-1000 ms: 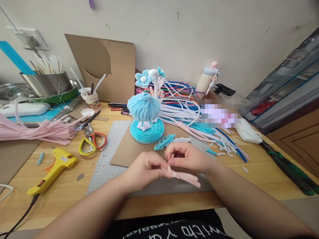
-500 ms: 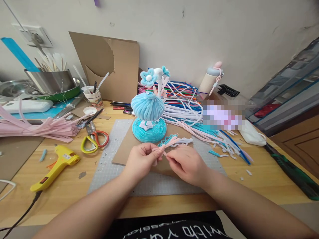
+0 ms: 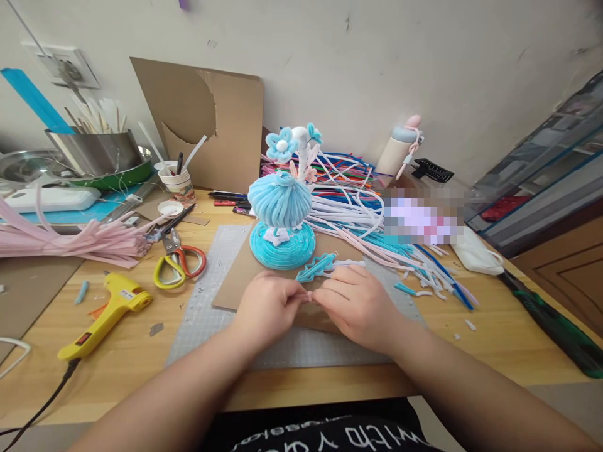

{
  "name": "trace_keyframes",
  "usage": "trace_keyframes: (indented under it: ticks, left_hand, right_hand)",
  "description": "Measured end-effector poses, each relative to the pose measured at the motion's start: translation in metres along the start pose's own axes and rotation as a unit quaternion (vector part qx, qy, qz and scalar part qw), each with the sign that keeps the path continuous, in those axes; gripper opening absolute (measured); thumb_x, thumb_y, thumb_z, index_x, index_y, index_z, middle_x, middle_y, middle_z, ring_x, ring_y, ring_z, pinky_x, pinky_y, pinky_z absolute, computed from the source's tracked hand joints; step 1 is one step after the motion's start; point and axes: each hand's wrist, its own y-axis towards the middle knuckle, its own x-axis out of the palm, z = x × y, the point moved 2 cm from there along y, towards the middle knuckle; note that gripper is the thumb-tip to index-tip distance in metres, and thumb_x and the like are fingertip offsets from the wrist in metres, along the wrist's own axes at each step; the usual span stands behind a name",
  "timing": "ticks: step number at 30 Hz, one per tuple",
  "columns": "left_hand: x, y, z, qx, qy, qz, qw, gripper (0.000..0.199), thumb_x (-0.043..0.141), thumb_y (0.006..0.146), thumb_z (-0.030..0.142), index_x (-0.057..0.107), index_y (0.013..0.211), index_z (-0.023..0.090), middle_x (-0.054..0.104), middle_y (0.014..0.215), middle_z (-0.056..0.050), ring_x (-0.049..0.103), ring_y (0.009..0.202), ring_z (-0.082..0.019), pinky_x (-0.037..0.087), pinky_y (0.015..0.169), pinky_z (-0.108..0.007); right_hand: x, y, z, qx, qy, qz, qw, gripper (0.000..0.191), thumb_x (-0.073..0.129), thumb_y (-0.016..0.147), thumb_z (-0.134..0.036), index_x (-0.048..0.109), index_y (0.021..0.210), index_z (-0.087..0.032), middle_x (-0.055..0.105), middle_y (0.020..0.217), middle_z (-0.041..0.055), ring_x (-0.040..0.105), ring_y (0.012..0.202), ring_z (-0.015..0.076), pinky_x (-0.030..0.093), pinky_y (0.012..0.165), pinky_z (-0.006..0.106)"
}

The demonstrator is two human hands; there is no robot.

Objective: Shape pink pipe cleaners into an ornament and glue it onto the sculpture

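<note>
My left hand (image 3: pixel 271 306) and my right hand (image 3: pixel 355 306) meet over the cardboard, fingers pinched on pink pipe cleaners (image 3: pixel 309 295). Only a small bit of the pink shows between the fingertips; the rest is hidden by the hands. Just behind my fingers lie bent blue pipe cleaners (image 3: pixel 316 267) and a few white ones, partly covered by my right hand. Beyond them stands a blue pipe-cleaner lamp-like figure (image 3: pixel 280 202) with a pleated dome, a round coiled base and flowers on top.
A cardboard sheet (image 3: pixel 235 285) rests on a grey cutting mat (image 3: pixel 193 333). To the left lie scissors (image 3: pixel 179 260), a yellow glue gun (image 3: pixel 106 314) and a pink pipe-cleaner bundle (image 3: pixel 80 235). Loose white pipe cleaners (image 3: pixel 339 210) spread behind right, near a bottle (image 3: pixel 398 150).
The pink strands that stuck out above my fingers are now mostly hidden in my hands. My right hand has turned, its fingers covering more, and the blue pieces behind show more.
</note>
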Motion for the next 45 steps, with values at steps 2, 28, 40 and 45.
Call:
trace_keyframes:
  ticks: [2,28,40,45]
  left_hand:
    - [-0.003,0.0,0.004,0.084,0.04,-0.048,0.995,0.021,0.052,0.082,0.022,0.068,0.068,0.021,0.068,0.064,-0.004,0.058,0.064,-0.019,0.038,0.07,-0.032]
    - [0.002,-0.001,0.01,-0.165,-0.47,-0.009,0.867,0.023,0.064,0.075,0.033,0.057,0.065,0.013,0.06,0.058,0.002,0.043,0.043,-0.003,0.032,0.04,-0.015]
    - [0.002,-0.001,0.005,-0.221,-0.475,-0.118,0.844,0.025,0.063,0.072,0.037,0.048,0.069,0.017,0.065,0.065,-0.001,0.046,0.037,-0.006,0.031,0.029,-0.015]
    - [0.004,-0.004,0.008,-0.211,-0.419,-0.058,0.881,0.022,0.056,0.077,0.037,0.047,0.067,0.018,0.059,0.061,0.002,0.04,0.037,-0.006,0.031,0.031,-0.016]
  right_hand:
    - [-0.003,0.002,0.004,0.016,0.051,-0.021,0.998,0.021,0.047,0.086,-0.017,0.063,0.073,-0.019,0.063,0.067,0.0046,0.051,0.072,0.0191,0.032,0.065,0.034]
    - [0.025,-0.006,0.0,0.265,0.417,0.142,0.858,0.012,0.058,0.083,-0.026,0.066,0.078,-0.018,0.068,0.072,0.0034,0.061,0.063,0.015,0.046,0.055,0.026]
    - [0.033,-0.007,0.005,0.245,0.441,0.069,0.861,0.01,0.057,0.082,-0.022,0.066,0.079,-0.017,0.068,0.074,0.0035,0.06,0.068,0.0148,0.046,0.061,0.026]
    - [0.03,-0.007,0.0,0.29,0.455,0.079,0.838,0.015,0.055,0.081,-0.023,0.061,0.069,-0.016,0.066,0.071,0.0038,0.059,0.065,0.0144,0.045,0.058,0.025]
